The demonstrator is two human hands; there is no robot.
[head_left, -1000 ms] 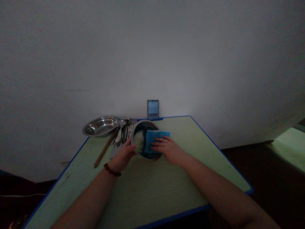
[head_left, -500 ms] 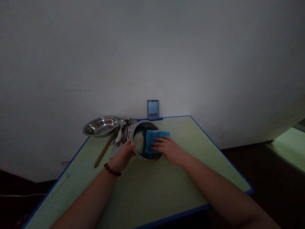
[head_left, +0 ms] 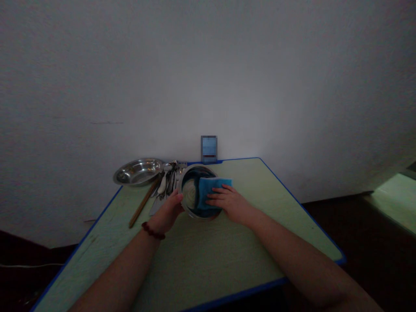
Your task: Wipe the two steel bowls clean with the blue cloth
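Observation:
A shiny metal bowl [head_left: 189, 193] is tilted toward me above the green table. My left hand [head_left: 170, 209] grips its left side, thumb at the rim and the other fingers hidden behind. A folded blue cloth [head_left: 206, 188] lies inside the bowl and over its right rim. My right hand [head_left: 231, 203] holds the cloth against that side, its fingers stretched over the fabric and its thumb out of sight. Pale residue or a reflection shows on the bowl's bottom; I cannot tell which.
An oval metal dish [head_left: 139, 171] rests at the table's back left corner. Beside it lie a wooden stick [head_left: 143, 206] and a pile of cutlery [head_left: 167, 182], partly behind the bowl. A small blurred screen [head_left: 209, 149] leans against the wall. The table [head_left: 260, 199] has a blue edge.

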